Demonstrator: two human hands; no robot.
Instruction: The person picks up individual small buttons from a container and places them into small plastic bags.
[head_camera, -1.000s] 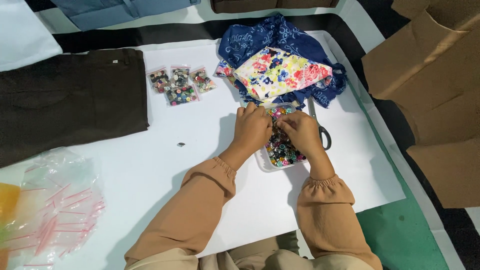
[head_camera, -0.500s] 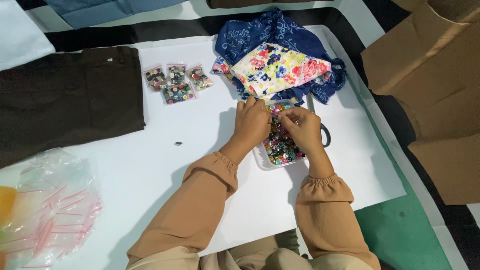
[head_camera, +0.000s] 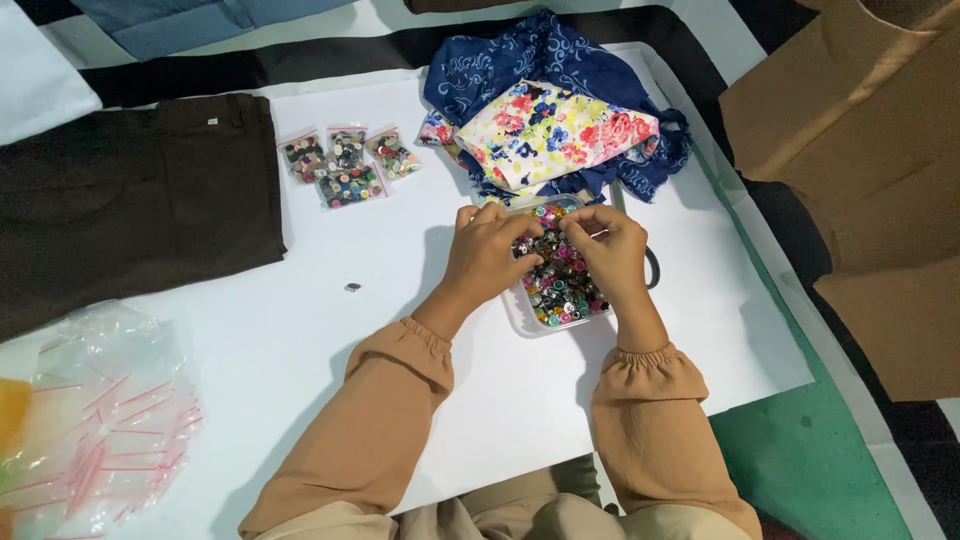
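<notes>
White sheet (head_camera: 250, 370) spread over a striped floor covering, worked from the near edge by a person in tan sleeves. Item: clear plastic tray (head_camera: 527, 322) of mixed coloured buttons (head_camera: 562, 285), centre-right on the sheet; both hands over its far half. Left hand (head_camera: 487, 252): fingers curled down into the buttons, fingertips pinched together, though whether a button sits between them cannot be told. Right hand (head_camera: 610, 250): thumb and forefinger closed in a pinch close to the left fingertips, apparently on something small, too small to identify. Change from half a second ago: hands in nearly the same place over the tray, fingertips drawn slightly closer together; sorting within the tray appears to be continuing, nothing lifted clear. Item: four small clear bags of buttons (head_camera: 345, 165), far left of the tray, well apart from it. Item: single loose button (head_camera: 352, 288), left of the left wrist. Item: floral cloth (head_camera: 555, 130) on blue patterned cloth (head_camera: 530, 60), just beyond the tray. Item: dark brown garment (head_camera: 120, 200), far left. Item: heap of empty clear bags (head_camera: 90, 420), near left. Item: brown cardboard (head_camera: 870, 150), right.
</notes>
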